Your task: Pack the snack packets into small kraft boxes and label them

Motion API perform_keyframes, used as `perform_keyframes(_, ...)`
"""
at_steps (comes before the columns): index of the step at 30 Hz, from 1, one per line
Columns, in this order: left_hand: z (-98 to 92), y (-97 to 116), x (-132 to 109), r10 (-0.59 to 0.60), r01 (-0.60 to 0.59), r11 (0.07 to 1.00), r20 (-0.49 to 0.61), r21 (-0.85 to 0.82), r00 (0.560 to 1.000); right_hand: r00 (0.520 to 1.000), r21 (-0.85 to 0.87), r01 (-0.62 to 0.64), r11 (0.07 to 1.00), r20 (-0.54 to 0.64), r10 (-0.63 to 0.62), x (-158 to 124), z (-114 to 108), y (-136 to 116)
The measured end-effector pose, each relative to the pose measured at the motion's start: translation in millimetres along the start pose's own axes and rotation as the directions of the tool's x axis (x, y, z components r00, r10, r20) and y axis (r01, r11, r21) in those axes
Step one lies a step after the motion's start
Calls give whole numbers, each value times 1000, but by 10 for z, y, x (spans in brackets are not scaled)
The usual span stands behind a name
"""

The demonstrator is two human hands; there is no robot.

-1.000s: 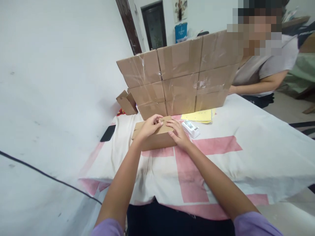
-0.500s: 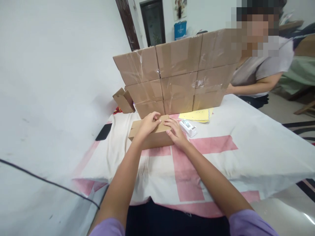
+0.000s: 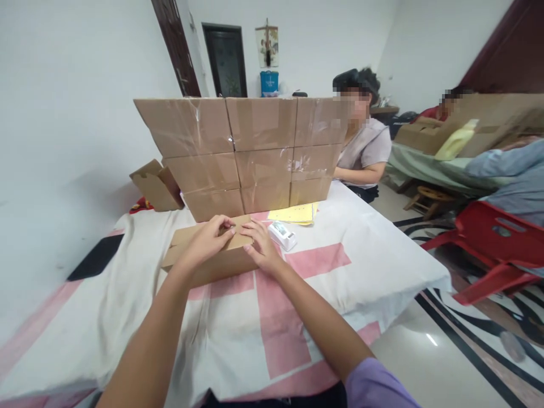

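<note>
A small brown cardboard box (image 3: 187, 255) lies on the white and pink cloth of the table (image 3: 374, 260). My left hand (image 3: 207, 241) rests on its top with fingers curled and pressed down near the flap seam. My right hand (image 3: 262, 247) lies at the box's right end, fingers spread flat on the top. Both hands meet near the middle of the lid. A white tape dispenser (image 3: 283, 235) sits just right of my right hand.
A wall of taped cardboard boxes (image 3: 250, 150) stands behind. Yellow papers (image 3: 295, 214) lie at its foot. An open box (image 3: 155, 184) and a black phone (image 3: 96, 256) are at left. A seated person (image 3: 365, 150) is behind; a red chair (image 3: 488, 238) stands right.
The view has swung right and pulled back, showing the room's right side. My hands stay on the box top, in much the same pose.
</note>
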State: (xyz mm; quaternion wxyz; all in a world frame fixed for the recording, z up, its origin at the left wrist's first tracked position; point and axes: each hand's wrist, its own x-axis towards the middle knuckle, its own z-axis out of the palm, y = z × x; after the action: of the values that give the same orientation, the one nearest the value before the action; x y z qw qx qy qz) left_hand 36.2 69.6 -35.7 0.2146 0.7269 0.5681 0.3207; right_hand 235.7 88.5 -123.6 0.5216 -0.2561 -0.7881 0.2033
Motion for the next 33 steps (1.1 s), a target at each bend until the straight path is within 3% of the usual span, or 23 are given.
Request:
perform_keyframes(5, -30, 45, -81, 84, -87, 994, 39, 62, 996, 996, 40, -83, 996, 43, 81, -79, 72, 103)
perform_keyframes(11, 22, 53, -194, 250, -248, 933, 25, 261, 968, 980, 49, -128, 991, 158, 119, -33, -64, 47)
perform_keyframes(14, 83, -6, -310, 426, -381, 849, -47, 366, 904, 986, -13, -107, 994, 126, 108, -56, -117, -58)
perform_keyframes(19, 50, 10, -638, 648, -520, 679, -91, 518, 756, 999, -51, 41, 998, -24, -42, -170, -300, -343)
perform_keyframes(22, 1, 28, -898, 733, -525, 613, -177, 591, 656, 991, -59, 49, 997, -123, -56, -355, -692, -633)
perform_keyframes(24, 1, -21, -1036, 757, -496, 618, -291, 610, 585, 974, -153, -33, 988, -227, -3, -561, -1083, -805)
perform_keyframes(26, 44, -128, -1105, 723, -454, 673, -391, 584, 569, 924, -317, -155, 936, -382, 23, -815, -1540, -875)
perform_keyframes(28, 134, -283, -1100, 667, -420, 730, -426, 540, 612, 833, -507, -248, 826, -547, -85, -1076, -2014, -787)
perform_keyframes(30, 265, -464, -1050, 617, -413, 764, -374, 496, 693, 725, -663, -399, 634, -651, -224, -1291, -2467, -527)
perform_keyframes(33, 490, -719, -975, 548, -408, 797, -249, 446, 798, 682, -702, -562, 439, -693, -234, -1428, -3051, 100)
